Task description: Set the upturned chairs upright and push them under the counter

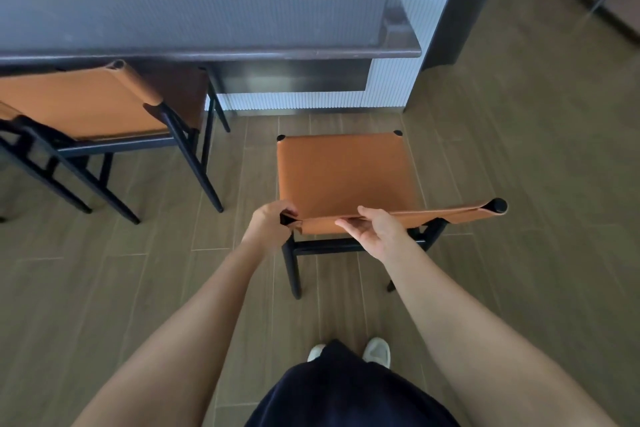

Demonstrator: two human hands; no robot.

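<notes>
**Chair (346, 170) grasped at its backrest (433, 215), short of the tabletop (207, 17)**

Chair with an orange leather seat and black frame, standing upright on its legs on the wood-look floor (519, 166) at the centre of the view. It lies wholly outside the tabletop's edge, on the near side of it and toward its right end. The seat is on the far side, toward the counter front; the backrest is on the near side, toward the person.

The left hand (272, 222) is curled round the left end of the backrest's top edge, its fingers wrapped over the black post there. The right hand (377, 229) pinches the top edge near its middle, thumb lying on top of the leather and fingers on the near face. The right end of the backrest, with its black cap, is free.

A second chair (79, 104) of the same kind stands on its legs at the left. The far part of its seat is beneath the tabletop's overhang. Bare floor separates the two chairs.

The dark tabletop runs along the far side from the left edge to a rounded right corner. A pale ribbed panel (311, 102) lies below it.

A dark garment (346, 392) and two pale shoes (377, 352) show at the near edge.
</notes>
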